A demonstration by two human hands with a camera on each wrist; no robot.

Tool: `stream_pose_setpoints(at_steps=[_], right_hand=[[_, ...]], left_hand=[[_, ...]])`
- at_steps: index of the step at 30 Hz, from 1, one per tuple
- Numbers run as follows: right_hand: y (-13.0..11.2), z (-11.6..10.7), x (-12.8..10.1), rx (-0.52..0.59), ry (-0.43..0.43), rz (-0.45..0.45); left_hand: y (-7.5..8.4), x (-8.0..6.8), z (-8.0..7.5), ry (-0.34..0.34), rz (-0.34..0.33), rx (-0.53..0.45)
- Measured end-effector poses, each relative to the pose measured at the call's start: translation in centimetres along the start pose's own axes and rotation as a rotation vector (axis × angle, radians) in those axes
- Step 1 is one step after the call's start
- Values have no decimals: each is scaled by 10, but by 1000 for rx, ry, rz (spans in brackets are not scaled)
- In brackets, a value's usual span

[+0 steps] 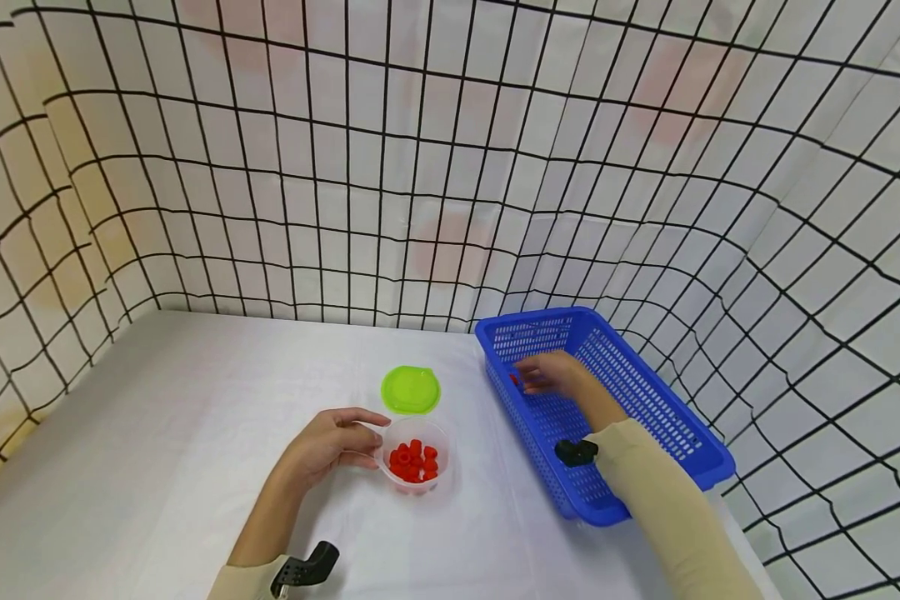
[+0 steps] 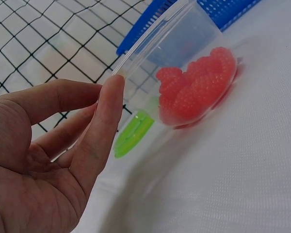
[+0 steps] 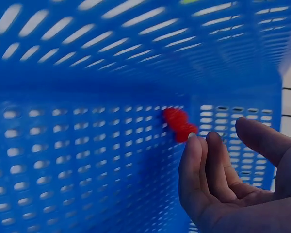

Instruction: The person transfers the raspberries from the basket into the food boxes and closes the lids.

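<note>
A clear plastic cup [image 1: 417, 460] holding several red pieces [image 2: 199, 87] stands on the white table. My left hand [image 1: 371, 437] holds it from the left side, thumb [image 2: 111, 111] against the rim and fingers curved around the back. My right hand [image 1: 531, 379] reaches into the far end of the blue basket [image 1: 648, 417]. In the right wrist view its fingertips [image 3: 203, 155] lie just short of two red pieces [image 3: 179, 124] in the basket's corner, with the thumb [image 3: 262, 138] apart from them. It holds nothing.
A green lid [image 1: 410, 389] lies flat on the table just behind the cup. Grid-patterned white walls enclose the table on three sides. The basket sits along the right side, close to the table's right edge.
</note>
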State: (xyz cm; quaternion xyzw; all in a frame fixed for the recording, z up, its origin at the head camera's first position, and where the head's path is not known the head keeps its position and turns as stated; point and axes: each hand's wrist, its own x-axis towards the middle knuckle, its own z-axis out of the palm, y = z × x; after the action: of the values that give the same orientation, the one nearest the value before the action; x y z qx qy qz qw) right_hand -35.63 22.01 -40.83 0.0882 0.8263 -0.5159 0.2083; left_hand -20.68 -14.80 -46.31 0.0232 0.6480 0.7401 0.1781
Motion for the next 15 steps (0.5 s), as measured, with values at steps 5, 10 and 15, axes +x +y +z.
stream_pose_setpoints(at_steps=[5,10,15], right_hand=[[10,-2,5,-2,11,66],[16,0,7,-16,-15,86],[19,3,8,-39,-33,86]], left_hand=[[1,1,2,-2,3,-5],[0,1,2,0,-2,-8],[0,0,2,1,4,-6]])
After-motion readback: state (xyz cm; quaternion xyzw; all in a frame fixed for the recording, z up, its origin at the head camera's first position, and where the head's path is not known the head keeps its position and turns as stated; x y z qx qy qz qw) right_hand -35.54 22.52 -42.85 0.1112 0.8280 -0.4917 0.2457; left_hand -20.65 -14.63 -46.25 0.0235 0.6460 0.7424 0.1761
